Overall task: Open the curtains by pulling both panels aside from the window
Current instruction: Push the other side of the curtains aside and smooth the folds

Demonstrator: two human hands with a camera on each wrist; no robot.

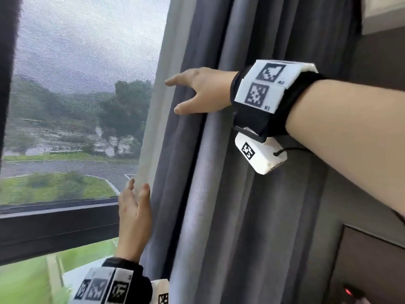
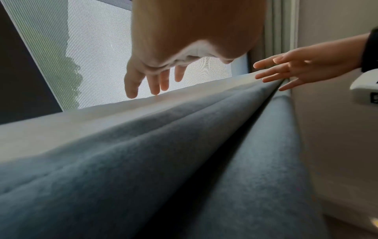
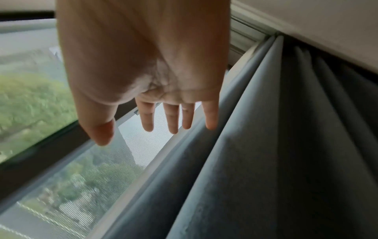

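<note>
Right panel [image 1: 252, 194] bunched aside; right hand [image 1: 203, 93] and left hand [image 1: 133, 218] flat, fingers apart, gripping nothing. Next: probably tuck edge further right.

Grey curtain [image 1: 252, 194] beside window [image 1: 76, 106]

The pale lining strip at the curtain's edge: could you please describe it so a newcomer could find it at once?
Start at the window, then move right to the gathered grey curtain. The lining strip is its narrow leading edge against the glass, the only off-white band there, with the left hand at its lower part.
</note>
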